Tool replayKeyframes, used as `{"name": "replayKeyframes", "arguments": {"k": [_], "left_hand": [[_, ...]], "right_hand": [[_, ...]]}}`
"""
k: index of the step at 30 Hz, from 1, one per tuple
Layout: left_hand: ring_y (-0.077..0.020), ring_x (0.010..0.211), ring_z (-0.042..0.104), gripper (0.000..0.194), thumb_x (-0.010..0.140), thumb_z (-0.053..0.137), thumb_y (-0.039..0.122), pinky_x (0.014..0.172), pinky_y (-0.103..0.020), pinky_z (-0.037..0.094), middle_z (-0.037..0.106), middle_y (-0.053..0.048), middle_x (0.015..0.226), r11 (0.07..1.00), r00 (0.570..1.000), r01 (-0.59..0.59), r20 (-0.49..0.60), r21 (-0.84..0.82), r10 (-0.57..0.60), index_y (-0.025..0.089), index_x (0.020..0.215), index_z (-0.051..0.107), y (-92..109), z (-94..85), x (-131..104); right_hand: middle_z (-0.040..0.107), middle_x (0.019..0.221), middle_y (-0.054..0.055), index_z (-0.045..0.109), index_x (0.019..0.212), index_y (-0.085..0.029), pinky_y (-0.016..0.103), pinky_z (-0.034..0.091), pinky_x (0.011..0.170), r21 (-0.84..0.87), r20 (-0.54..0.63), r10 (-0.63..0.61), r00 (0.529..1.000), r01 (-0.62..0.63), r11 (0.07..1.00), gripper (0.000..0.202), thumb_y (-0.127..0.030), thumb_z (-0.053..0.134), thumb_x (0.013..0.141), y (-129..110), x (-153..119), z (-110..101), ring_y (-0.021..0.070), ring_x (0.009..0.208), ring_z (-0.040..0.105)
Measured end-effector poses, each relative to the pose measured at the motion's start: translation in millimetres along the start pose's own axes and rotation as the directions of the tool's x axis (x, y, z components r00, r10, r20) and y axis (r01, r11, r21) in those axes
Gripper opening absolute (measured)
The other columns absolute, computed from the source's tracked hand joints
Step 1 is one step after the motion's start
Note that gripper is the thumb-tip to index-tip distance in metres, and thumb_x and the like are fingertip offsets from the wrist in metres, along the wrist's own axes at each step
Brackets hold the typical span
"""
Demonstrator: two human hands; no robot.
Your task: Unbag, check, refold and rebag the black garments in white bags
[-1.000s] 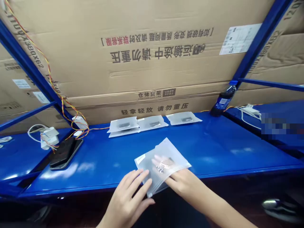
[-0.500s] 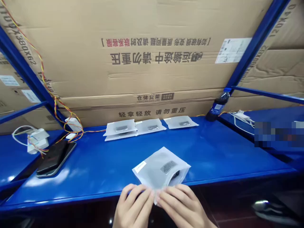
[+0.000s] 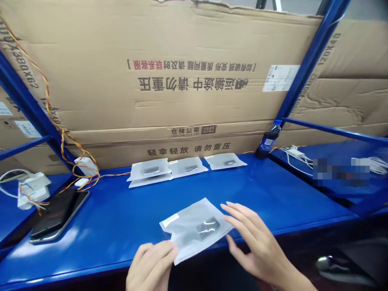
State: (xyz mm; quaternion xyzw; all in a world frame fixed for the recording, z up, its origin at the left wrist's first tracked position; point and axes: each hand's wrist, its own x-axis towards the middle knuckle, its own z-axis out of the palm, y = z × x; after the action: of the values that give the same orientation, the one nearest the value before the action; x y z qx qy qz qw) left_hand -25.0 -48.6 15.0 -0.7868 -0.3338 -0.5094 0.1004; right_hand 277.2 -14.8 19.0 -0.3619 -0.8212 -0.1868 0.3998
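A frosted plastic bag (image 3: pixel 188 226) with a white label and a dark item inside lies tilted over the front edge of the blue shelf (image 3: pixel 121 226). My left hand (image 3: pixel 153 264) pinches the bag's lower left edge between thumb and curled fingers. At the bag's right corner is my right hand (image 3: pixel 256 238), its fingers stretched out and apart, the fingertips touching or very near the edge. Several similar bags (image 3: pixel 189 166) with dark items lie in a row at the back, two of them overlapping at the left end.
Dark flat devices (image 3: pixel 54 214) lie stacked at the left, near white adapters (image 3: pixel 33 192) and red-yellow wires (image 3: pixel 47 97). A dark bottle (image 3: pixel 268 140) stands at the back right. Cardboard (image 3: pixel 194 44) backs the shelf between blue posts (image 3: pixel 312 60).
My hands have moved apart from the bag's front corner, the left to its left edge and the right to its right corner. The bag's opening no longer gapes. The view has tilted upward slightly.
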Motion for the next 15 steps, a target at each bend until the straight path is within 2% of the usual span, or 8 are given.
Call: {"name": "replayKeyframes", "arguments": {"k": [3, 5, 7, 9, 11, 13, 15], "left_hand": [[-0.0236, 0.094, 0.083, 0.031, 0.095, 0.069, 0.000, 0.079, -0.032, 0.065, 0.085, -0.007, 0.105, 0.999, 1.000, -0.015, 0.018, -0.046, 0.016, 0.021, 0.117, 0.075, -6, 7.2, 2], [-0.0221, 0.095, 0.083, 0.028, 0.097, 0.067, 0.002, 0.079, -0.030, 0.065, 0.084, -0.008, 0.110, 0.998, 0.999, -0.011, 0.034, -0.060, 0.013, 0.021, 0.116, 0.075, -12, 11.7, 5], [-0.0215, 0.099, 0.082, 0.024, 0.100, 0.065, 0.009, 0.081, -0.030, 0.066, 0.083, -0.008, 0.117, 0.999, 0.998, 0.032, 0.055, 0.006, -0.033, 0.022, 0.119, 0.075, -20, 15.9, 8], [-0.0230, 0.105, 0.081, 0.023, 0.103, 0.063, 0.018, 0.086, -0.032, 0.067, 0.081, -0.009, 0.124, 0.990, 0.995, 0.080, 0.055, 0.115, -0.087, 0.023, 0.122, 0.075, -30, 19.5, 11], [-0.0247, 0.108, 0.081, 0.023, 0.104, 0.061, 0.023, 0.089, -0.035, 0.068, 0.081, -0.008, 0.123, 0.976, 0.992, 0.097, 0.064, 0.195, -0.112, 0.024, 0.122, 0.075, -37, 22.4, 12], [-0.0254, 0.106, 0.081, 0.022, 0.104, 0.059, 0.025, 0.088, -0.036, 0.068, 0.083, -0.006, 0.115, 0.971, 0.990, 0.071, 0.101, 0.229, -0.096, 0.025, 0.117, 0.077, -42, 24.8, 11], [-0.0260, 0.104, 0.081, 0.021, 0.103, 0.059, 0.024, 0.085, -0.037, 0.068, 0.084, -0.005, 0.109, 0.966, 0.986, 0.040, 0.146, 0.255, -0.079, 0.025, 0.110, 0.079, -43, 26.6, 9]], "right_hand": [[0.058, 0.159, 0.017, 0.054, 0.154, -0.007, 0.051, 0.052, 0.120, 0.048, 0.199, -0.099, 0.975, 0.091, 0.995, 0.067, 0.000, 0.051, 0.087, -18, 18, 17, 0.0312, 0.154, 0.047], [0.060, 0.157, 0.017, 0.052, 0.155, -0.005, 0.047, 0.054, 0.119, 0.065, 0.257, -0.165, 0.952, 0.153, 0.986, 0.073, 0.007, 0.045, 0.084, -17, 28, 34, 0.0288, 0.151, 0.052], [0.067, 0.149, 0.017, 0.056, 0.152, -0.005, 0.042, 0.057, 0.116, 0.070, 0.265, -0.187, 0.946, 0.175, 0.982, 0.070, 0.010, 0.043, 0.085, 0, 35, 50, 0.0260, 0.144, 0.060], [0.068, 0.149, 0.015, 0.058, 0.153, -0.010, 0.043, 0.056, 0.117, 0.061, 0.248, -0.162, 0.955, 0.152, 0.987, 0.070, 0.010, 0.042, 0.087, 31, 43, 58, 0.0249, 0.144, 0.060], [0.065, 0.153, 0.012, 0.053, 0.158, -0.018, 0.052, 0.050, 0.122, 0.037, 0.207, -0.109, 0.972, 0.104, 0.994, 0.078, 0.010, 0.038, 0.087, 75, 53, 60, 0.0248, 0.149, 0.055], [0.061, 0.157, 0.009, 0.051, 0.161, -0.025, 0.060, 0.041, 0.127, -0.023, 0.212, 0.030, 0.977, -0.025, 0.999, 0.083, 0.009, 0.036, 0.086, 124, 65, 60, 0.0264, 0.152, 0.050], [0.061, 0.158, 0.010, 0.056, 0.158, -0.022, 0.064, 0.034, 0.129, -0.048, 0.259, 0.194, 0.946, -0.188, 0.981, 0.081, 0.006, 0.035, 0.084, 169, 75, 63, 0.0295, 0.156, 0.045]]}}
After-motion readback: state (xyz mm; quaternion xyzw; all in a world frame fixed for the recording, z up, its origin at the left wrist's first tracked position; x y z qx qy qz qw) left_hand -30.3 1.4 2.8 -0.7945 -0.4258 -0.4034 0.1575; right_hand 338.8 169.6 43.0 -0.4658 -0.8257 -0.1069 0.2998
